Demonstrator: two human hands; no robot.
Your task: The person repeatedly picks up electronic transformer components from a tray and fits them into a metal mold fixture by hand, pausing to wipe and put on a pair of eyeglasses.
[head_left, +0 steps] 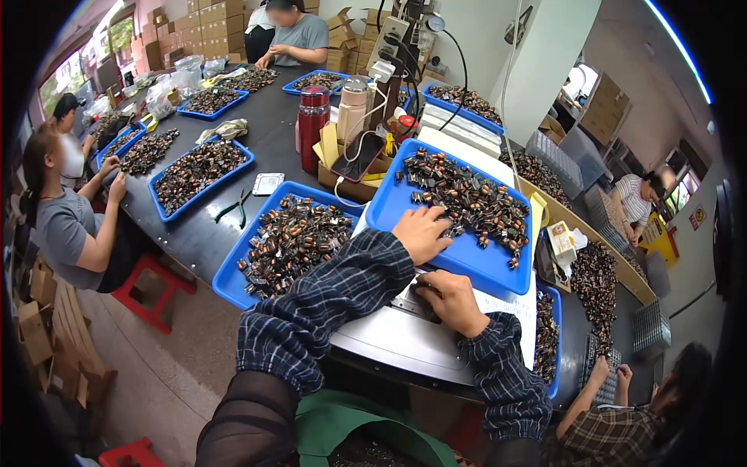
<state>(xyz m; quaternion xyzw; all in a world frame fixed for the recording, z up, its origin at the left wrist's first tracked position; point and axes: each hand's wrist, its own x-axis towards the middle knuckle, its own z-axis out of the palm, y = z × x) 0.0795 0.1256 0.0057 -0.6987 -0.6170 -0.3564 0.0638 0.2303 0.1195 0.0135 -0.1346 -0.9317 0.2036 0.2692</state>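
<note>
My left hand (422,236) lies over the near-left part of a blue tray (476,266), its fingers spread at the edge of a heap of small components (467,194) with copper-coloured coils and dark bodies. Nothing shows held in it. Just below the tray, my right hand (453,302) has its fingers bent down onto a small metal fixture (403,302); what they hold, if anything, is hidden beneath them. This fixture sits on a silver-white machine top (393,342) in front of me. Checked sleeves cover both forearms.
A second blue tray (226,276) of components stands at the left, near green-handled pliers (232,208). Behind are a red flask (313,128), a pink bottle (352,109) and a phone (358,156) with a cable. Co-workers sit left, right and at the far end.
</note>
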